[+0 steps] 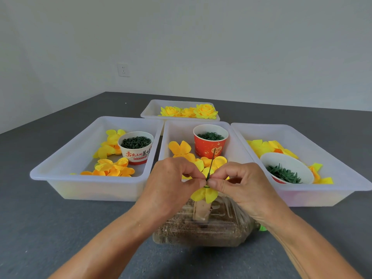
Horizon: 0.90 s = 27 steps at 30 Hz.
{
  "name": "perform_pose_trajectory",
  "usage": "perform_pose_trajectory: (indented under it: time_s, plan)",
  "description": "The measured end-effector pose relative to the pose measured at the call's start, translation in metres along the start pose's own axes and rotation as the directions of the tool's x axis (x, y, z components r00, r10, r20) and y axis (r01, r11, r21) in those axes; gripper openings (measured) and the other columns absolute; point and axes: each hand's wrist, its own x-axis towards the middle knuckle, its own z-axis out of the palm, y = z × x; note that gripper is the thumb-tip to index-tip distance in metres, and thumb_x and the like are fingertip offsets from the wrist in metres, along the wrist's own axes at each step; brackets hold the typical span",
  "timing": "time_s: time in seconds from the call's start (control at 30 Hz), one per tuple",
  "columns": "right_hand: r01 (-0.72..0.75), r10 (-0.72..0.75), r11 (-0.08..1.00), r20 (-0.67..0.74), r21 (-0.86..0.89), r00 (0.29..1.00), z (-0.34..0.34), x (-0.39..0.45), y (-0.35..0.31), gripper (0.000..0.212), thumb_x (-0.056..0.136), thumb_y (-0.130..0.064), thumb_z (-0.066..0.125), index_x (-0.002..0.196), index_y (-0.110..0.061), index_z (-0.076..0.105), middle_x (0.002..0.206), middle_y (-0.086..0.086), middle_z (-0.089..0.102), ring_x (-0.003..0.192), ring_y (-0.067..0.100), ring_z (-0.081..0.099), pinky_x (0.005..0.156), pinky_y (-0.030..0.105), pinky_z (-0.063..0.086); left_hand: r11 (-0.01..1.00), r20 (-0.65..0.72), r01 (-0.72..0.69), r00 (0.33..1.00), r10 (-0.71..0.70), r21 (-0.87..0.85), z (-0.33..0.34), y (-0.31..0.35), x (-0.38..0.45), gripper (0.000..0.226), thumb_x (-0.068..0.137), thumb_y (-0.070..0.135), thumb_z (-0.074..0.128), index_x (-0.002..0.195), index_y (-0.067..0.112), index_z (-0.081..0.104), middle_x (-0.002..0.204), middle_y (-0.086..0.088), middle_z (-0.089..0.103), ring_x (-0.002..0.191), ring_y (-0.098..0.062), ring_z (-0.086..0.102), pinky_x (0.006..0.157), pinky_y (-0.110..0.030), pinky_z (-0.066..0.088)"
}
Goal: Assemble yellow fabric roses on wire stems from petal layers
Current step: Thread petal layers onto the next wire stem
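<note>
I see my left hand (173,184) and right hand (239,184) meeting fingertip to fingertip, both pinching a thin dark green wire stem (211,164) that rises between them, with a yellow petal layer (203,194) hanging just below the pinch. Under them lies a clear plastic bottle (201,228) on its side, filled with what looks like sand. Beyond it, the middle white tray (175,133) holds loose yellow petals (181,149) and a red paper cup (209,146) of small green rings.

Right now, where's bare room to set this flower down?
Bare grey tabletop in front of the left tray, and its near-left floor. Crowded: middle tray behind both hands.
</note>
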Motion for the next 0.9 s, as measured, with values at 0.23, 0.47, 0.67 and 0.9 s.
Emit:
perform_pose_trajectory:
  time_s: [0.23,0.47,0.67,0.9]
  plan:
    - [0.0,0.0,1.0,0.023,-0.02,1.0,0.0,0.0,0.003,0.018,0.075,-0.015,0.075,0.064,-0.028,0.071,0.068,-0.007,0.069,0.067,0.001,0.059,0.064,0.015,0.046,0.998,0.028,-0.034,0.999,0.032,0.046,0.0,0.0,0.003,0.011,0.078,0.021,0.075,0.069,0.026,0.069,0.077,0.013,0.066,0.082,-0.002,0.059,0.077,-0.021,0.044]
    - [-0.109,0.108,0.968,0.015,0.226,0.994,0.001,-0.011,0.007,0.026,0.061,-0.044,0.071,0.078,-0.025,0.076,0.084,-0.005,0.074,0.08,0.002,0.067,0.069,0.012,0.049,0.999,0.017,-0.016,1.0,0.017,-0.04,-0.003,-0.011,-0.008,0.004,0.077,0.03,0.073,0.08,0.033,0.073,0.082,0.016,0.068,0.082,0.003,0.06,0.072,-0.014,0.046]
    - [-0.269,0.286,0.916,-0.012,0.298,0.958,0.006,-0.021,0.011,0.058,0.05,-0.035,0.078,0.105,-0.022,0.066,0.088,-0.001,0.072,0.085,0.008,0.068,0.075,0.023,0.051,0.986,-0.011,0.147,0.989,-0.148,-0.08,0.002,-0.02,-0.023,0.022,0.084,0.029,0.067,0.104,0.02,0.067,0.065,0.008,0.061,0.059,-0.001,0.054,0.058,-0.012,0.041]
    - [-0.371,0.422,0.832,-0.037,0.414,0.906,0.009,-0.023,0.008,0.051,0.066,0.001,0.078,0.112,-0.016,0.062,0.099,0.008,0.065,0.075,0.019,0.061,0.068,0.032,0.049,0.855,0.179,0.395,0.918,-0.354,-0.335,0.003,-0.015,-0.022,0.031,0.08,0.024,0.072,0.109,0.018,0.06,0.081,-0.008,0.067,0.071,-0.01,0.06,0.063,-0.024,0.045]
